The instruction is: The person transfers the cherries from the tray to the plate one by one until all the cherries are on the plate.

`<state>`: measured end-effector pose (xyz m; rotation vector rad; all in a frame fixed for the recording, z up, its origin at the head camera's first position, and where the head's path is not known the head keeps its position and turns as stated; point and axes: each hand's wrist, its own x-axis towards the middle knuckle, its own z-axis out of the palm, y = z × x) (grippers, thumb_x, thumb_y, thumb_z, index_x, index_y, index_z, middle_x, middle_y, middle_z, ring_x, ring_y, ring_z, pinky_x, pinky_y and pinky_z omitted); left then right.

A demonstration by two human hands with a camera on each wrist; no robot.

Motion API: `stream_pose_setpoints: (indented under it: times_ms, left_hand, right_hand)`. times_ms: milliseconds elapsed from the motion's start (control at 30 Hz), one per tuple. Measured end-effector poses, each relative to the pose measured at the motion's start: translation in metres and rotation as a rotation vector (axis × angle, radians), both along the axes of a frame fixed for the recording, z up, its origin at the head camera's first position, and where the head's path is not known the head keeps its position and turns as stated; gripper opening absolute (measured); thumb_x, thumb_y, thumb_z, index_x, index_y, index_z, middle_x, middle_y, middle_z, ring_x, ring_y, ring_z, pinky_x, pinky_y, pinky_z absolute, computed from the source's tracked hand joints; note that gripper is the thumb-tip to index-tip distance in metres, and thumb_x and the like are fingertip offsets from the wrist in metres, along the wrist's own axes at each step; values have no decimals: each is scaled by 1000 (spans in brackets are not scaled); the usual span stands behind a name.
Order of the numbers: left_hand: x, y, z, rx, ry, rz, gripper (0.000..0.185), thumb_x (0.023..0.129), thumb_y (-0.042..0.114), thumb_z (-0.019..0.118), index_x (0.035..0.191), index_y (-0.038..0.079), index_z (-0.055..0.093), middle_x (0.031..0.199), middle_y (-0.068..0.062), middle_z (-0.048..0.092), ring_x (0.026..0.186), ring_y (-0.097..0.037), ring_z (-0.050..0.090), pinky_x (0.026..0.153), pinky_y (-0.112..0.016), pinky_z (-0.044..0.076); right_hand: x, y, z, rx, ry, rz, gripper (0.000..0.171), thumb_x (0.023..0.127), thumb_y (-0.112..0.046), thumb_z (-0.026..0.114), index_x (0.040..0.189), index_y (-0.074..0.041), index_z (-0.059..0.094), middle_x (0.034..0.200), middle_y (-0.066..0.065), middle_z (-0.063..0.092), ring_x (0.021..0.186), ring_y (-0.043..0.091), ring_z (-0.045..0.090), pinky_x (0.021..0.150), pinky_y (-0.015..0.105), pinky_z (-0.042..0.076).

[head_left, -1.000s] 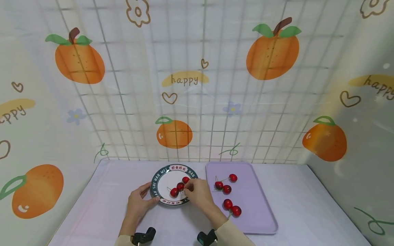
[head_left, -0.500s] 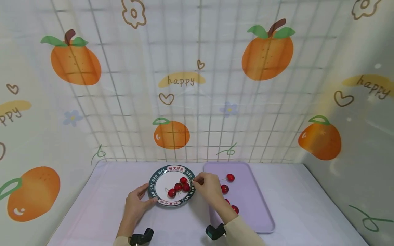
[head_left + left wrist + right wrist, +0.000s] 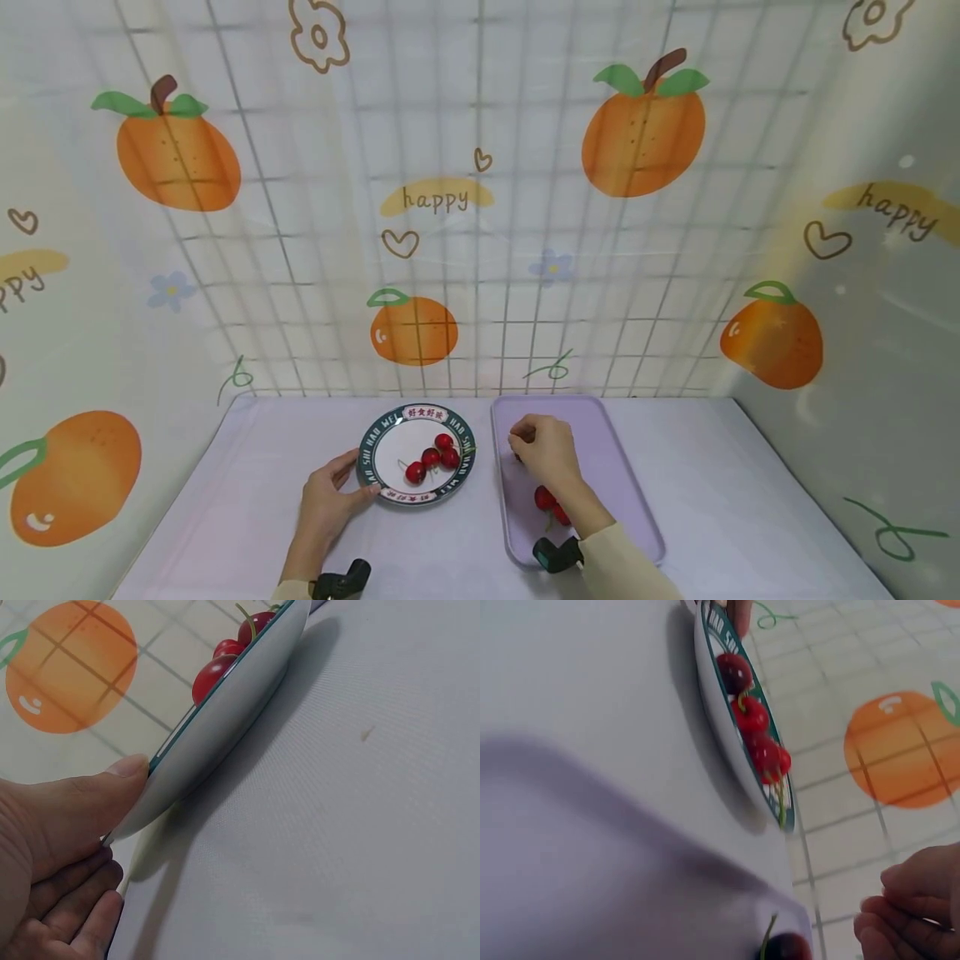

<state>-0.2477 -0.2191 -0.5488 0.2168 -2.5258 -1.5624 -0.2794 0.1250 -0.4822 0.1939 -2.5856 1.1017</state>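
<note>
My left hand (image 3: 327, 502) grips the near-left edge of a white plate (image 3: 392, 446) with a dark green patterned rim. In the left wrist view, its thumb (image 3: 112, 791) lies on the rim with the fingers curled below. Several red cherries with stems (image 3: 431, 457) lie on the plate. Over the purple tray (image 3: 626, 508) is my right hand (image 3: 551, 454), its fingers loosely bent and nothing seen between them. A dark cherry (image 3: 786, 947) with an upright stem sits on the tray below those fingers. Two more cherries (image 3: 544, 498) lie nearer the wrist, partly covered by the arm.
Plate and tray stand side by side on a white-covered table (image 3: 450, 546), the tray on the right. A printed curtain (image 3: 450, 267) with oranges hangs behind and at both sides. Each wrist carries a black camera (image 3: 557, 555).
My right hand has let go of a cherry on the plate and moved right, over the tray. The left hand stays at the plate's edge. The whole head view has shifted slightly.
</note>
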Motion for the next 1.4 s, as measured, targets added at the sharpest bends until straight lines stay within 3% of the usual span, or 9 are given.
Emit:
stream_pose_setpoints:
  times_ms: [200,367,567,900,1400]
  left_hand:
    - [1,1,2,0,-4,-6,77,77,13,93,146,3,59,153,-21,55,144,-41,49,122,-48,42]
    - [2,0,3,1,-8,-14,76,78,13,93,146,3,59,154,-21,54,144,-42,49,122,-49,42]
    - [4,-1,2,10,-20,-16,77,77,13,93,145,3,60,154,-21,54,144,-42,49,123,-49,41]
    - [2,-2,2,53,-38,-20,78,77,13,94,146,3,59,155,-21,53,145,-42,47,123,-50,40]
    - [2,-2,1,19,-34,-20,78,77,14,94,146,3,59,155,-21,53,145,-41,48,123,-49,41]
  right_hand:
    - [0,20,-2,-6,-39,-47,4,87,-8,80,85,-9,77,75,-4,73,69,10,65,68,33,60]
    - [0,32,-4,22,-50,-71,5,87,-8,81,87,-6,77,80,-1,75,78,15,69,75,40,62]
    - [1,42,-13,29,-43,-74,6,86,-6,82,88,-3,76,79,2,75,77,19,70,69,37,60]
    - [2,49,-23,32,-87,-105,18,86,-7,83,100,3,78,86,8,77,83,25,72,76,44,63]
    - [6,50,-30,39,-143,-87,19,86,-9,84,99,3,78,84,6,76,79,21,69,72,42,62]
